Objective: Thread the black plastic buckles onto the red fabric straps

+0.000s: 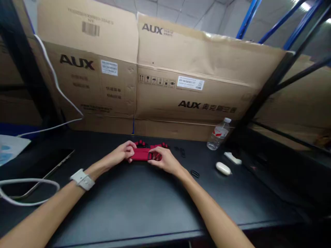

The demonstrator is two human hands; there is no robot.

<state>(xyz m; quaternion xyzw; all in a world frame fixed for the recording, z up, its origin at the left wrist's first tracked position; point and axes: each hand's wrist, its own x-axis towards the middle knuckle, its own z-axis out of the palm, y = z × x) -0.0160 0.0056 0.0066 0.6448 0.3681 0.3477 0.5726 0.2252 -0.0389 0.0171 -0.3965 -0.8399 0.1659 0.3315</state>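
The left hand (127, 152) pinches a red strap (140, 154) while the right hand (166, 159) clasps it at a black buckle (149, 156).

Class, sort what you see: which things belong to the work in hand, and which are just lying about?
In the work:
red strap, held by left hand and right hand
black fitting by the right fingertips
possibly the loose black piece and black ring

Apparently lying about:
water bottle
rounded white object
dark flat device
white cable
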